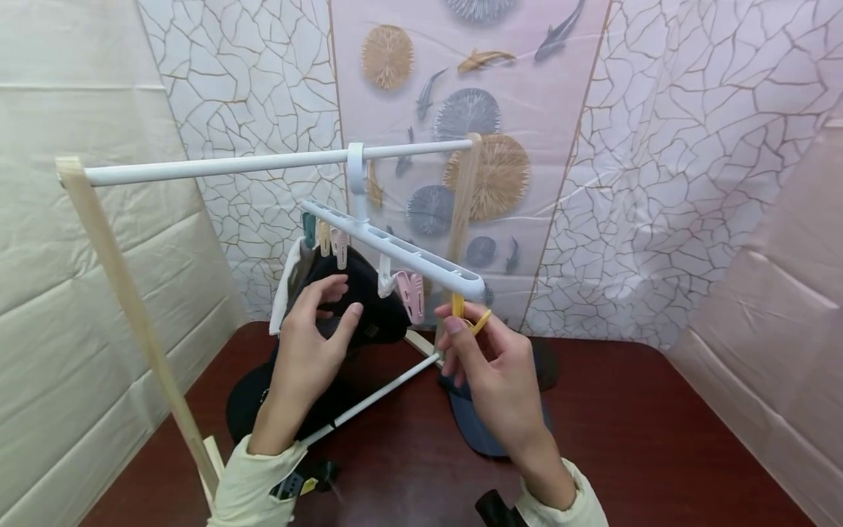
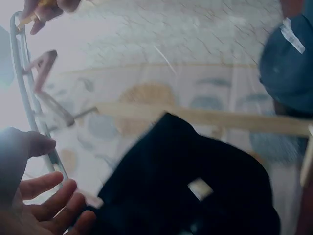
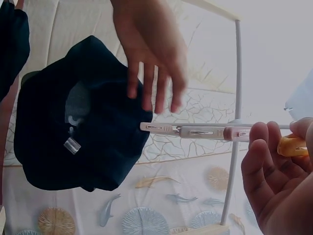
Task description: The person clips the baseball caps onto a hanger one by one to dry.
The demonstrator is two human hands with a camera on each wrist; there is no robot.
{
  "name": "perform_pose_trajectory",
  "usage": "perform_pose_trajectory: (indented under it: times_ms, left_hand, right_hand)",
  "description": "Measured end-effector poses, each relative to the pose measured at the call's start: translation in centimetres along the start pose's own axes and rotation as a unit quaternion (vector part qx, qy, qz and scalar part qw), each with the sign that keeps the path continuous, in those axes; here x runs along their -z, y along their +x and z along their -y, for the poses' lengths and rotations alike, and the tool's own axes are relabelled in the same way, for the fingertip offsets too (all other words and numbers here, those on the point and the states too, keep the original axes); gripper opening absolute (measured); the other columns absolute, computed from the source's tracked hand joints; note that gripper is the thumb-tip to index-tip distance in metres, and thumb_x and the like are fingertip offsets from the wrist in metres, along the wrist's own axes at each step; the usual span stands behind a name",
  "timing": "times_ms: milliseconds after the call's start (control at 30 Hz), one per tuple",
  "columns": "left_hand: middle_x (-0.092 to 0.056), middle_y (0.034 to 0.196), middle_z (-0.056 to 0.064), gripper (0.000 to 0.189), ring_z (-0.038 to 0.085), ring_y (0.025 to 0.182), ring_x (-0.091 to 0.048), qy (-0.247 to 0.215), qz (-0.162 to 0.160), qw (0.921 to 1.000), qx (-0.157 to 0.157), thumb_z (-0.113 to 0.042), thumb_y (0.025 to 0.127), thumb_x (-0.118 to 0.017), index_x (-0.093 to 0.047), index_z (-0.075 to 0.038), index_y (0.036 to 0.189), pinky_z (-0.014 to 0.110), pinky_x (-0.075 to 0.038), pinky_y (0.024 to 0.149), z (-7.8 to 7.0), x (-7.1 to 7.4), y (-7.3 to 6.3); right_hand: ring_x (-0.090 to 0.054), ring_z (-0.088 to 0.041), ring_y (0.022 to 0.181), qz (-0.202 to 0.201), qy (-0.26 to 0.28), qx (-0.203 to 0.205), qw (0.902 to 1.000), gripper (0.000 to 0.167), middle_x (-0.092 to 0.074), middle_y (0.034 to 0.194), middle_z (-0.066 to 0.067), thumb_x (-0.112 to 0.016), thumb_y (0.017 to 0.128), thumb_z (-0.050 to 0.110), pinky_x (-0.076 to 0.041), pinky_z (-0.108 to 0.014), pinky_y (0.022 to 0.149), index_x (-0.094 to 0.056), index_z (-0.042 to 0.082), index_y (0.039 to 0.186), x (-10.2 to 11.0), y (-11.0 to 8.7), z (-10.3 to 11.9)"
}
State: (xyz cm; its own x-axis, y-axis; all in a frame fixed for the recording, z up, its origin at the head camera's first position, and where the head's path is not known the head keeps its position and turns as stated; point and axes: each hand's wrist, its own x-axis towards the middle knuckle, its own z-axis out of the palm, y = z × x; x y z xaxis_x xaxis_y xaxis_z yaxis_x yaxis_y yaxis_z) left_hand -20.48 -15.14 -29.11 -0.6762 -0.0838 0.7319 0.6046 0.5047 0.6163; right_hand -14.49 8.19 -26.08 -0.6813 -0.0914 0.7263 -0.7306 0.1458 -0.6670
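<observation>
A pale clip hanger (image 1: 418, 255) hangs by its hook from a white rod. At its near end my right hand (image 1: 503, 380) pinches a yellow clothespin (image 1: 481, 323) between thumb and fingers. My left hand (image 1: 308, 351), fingers loosely bent and holding nothing, hovers in front of a black cap (image 1: 375, 311). That cap hangs under the far half of the hanger, by a light pink clothespin (image 3: 156, 128). Between the hands dangle a white clothespin (image 1: 385, 277) and a pink clothespin (image 1: 410, 297). Farther back are a green clothespin (image 1: 309, 229) and a cream clothespin (image 1: 324, 238).
The rod (image 1: 230, 165) rests on wooden posts (image 1: 125, 293), with a lower white bar (image 1: 375, 399) between them. On the dark red table (image 1: 632, 432) lie a blue cap (image 1: 470, 424) and another black cap (image 1: 246, 399). Something white (image 1: 285, 289) hangs behind the left hand.
</observation>
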Motion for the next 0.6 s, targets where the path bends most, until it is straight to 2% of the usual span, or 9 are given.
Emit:
perform_pose_trajectory:
  times_ms: [133, 267, 367, 467, 533, 600]
  left_hand:
    - [-0.062, 0.110, 0.013, 0.029, 0.027, 0.098, -0.056, 0.041, -0.032, 0.9982, 0.030, -0.014, 0.101, -0.072, -0.066, -0.004, 0.127, 0.040, -0.044, 0.087, 1.1, 0.9, -0.6]
    - [-0.060, 0.106, 0.012, 0.023, 0.026, 0.094, -0.052, 0.051, -0.054, 0.9965, 0.037, -0.012, 0.100, -0.073, -0.066, -0.003, 0.120, 0.036, -0.039, 0.086, 1.8, 1.5, -0.9]
    - [-0.065, 0.109, 0.013, 0.025, 0.022, 0.096, -0.058, 0.024, -0.052, 0.9981, 0.024, -0.012, 0.101, -0.073, -0.066, -0.003, 0.122, 0.027, -0.043, 0.084, 1.9, 1.6, -0.8]
    - [-0.069, 0.116, 0.013, 0.030, 0.019, 0.101, -0.066, -0.024, -0.033, 0.9991, 0.010, -0.014, 0.102, -0.072, -0.065, -0.002, 0.128, 0.016, -0.049, 0.082, 1.7, 1.3, -0.6]
    - [-0.070, 0.122, 0.015, 0.035, 0.022, 0.108, -0.069, -0.061, -0.015, 0.9980, 0.005, -0.014, 0.102, -0.072, -0.063, -0.002, 0.133, 0.015, -0.052, 0.086, 1.5, 0.9, -0.4]
    - [-0.069, 0.129, 0.014, 0.041, 0.024, 0.115, -0.069, -0.078, 0.005, 0.9969, 0.002, -0.015, 0.102, -0.073, -0.061, -0.003, 0.139, 0.024, -0.056, 0.091, 1.0, 0.6, -0.2]
  right_hand:
    - [-0.061, -0.022, 0.060, -0.003, 0.000, -0.008, 1.0000, 0.016, -0.065, 0.083, -0.009, -0.060, 0.109, 0.012, -0.053, -0.034, 0.051, -0.072, 0.006, 0.117, -0.1, -0.2, -0.2]
    - [-0.061, -0.024, 0.059, 0.000, 0.000, -0.009, 1.0000, 0.016, -0.064, 0.083, -0.007, -0.060, 0.109, 0.012, -0.053, -0.032, 0.051, -0.072, 0.006, 0.117, -0.2, -0.2, -0.4]
    - [-0.061, -0.023, 0.059, 0.000, 0.000, -0.009, 1.0000, 0.015, -0.064, 0.083, -0.007, -0.061, 0.109, 0.012, -0.052, -0.031, 0.051, -0.072, 0.006, 0.117, -0.2, -0.2, -0.5]
    - [-0.061, -0.021, 0.059, -0.002, 0.002, -0.010, 0.9999, 0.015, -0.064, 0.083, -0.008, -0.061, 0.108, 0.012, -0.052, -0.032, 0.050, -0.072, 0.007, 0.116, -0.2, -0.2, -0.5]
    - [-0.061, -0.021, 0.059, -0.002, 0.004, -0.012, 0.9999, 0.015, -0.064, 0.083, -0.007, -0.061, 0.108, 0.012, -0.052, -0.033, 0.050, -0.072, 0.007, 0.116, -0.4, -0.3, -0.6]
    - [-0.061, -0.020, 0.059, 0.003, 0.009, -0.014, 0.9999, 0.015, -0.064, 0.084, -0.007, -0.060, 0.109, 0.013, -0.052, -0.033, 0.050, -0.072, 0.007, 0.117, -0.6, -0.3, -0.6]
